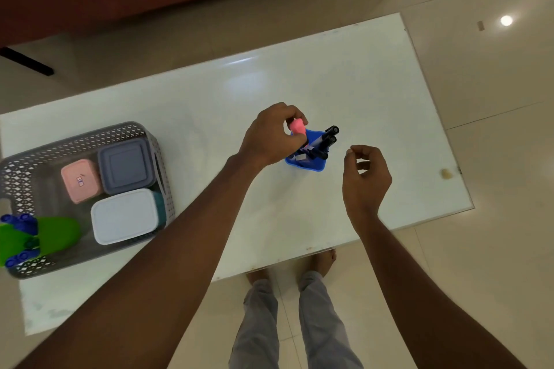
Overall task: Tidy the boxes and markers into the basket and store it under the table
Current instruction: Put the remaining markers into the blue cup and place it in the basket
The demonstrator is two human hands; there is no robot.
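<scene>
Nearest to the camera, the person's legs (299,323) in grey trousers stand on the tiled floor (494,249), just at the near edge of the white worktop (329,75). At the left of the worktop sits the grey basket (90,136). Inside it lie a white box (124,216), a pink box (80,180) and a grey box (126,165), close together, and beside them a green toy (54,234) with blue wheels. Further in, the right hand (364,177) hovers over the worktop with loosely curled fingers and holds nothing. The left hand (269,135) pinches a pink marker (297,126) at the rim of a blue cup (305,163), which stands in the middle of the worktop, well apart from the basket. Black markers (328,138) stand tilted in this cup.
</scene>
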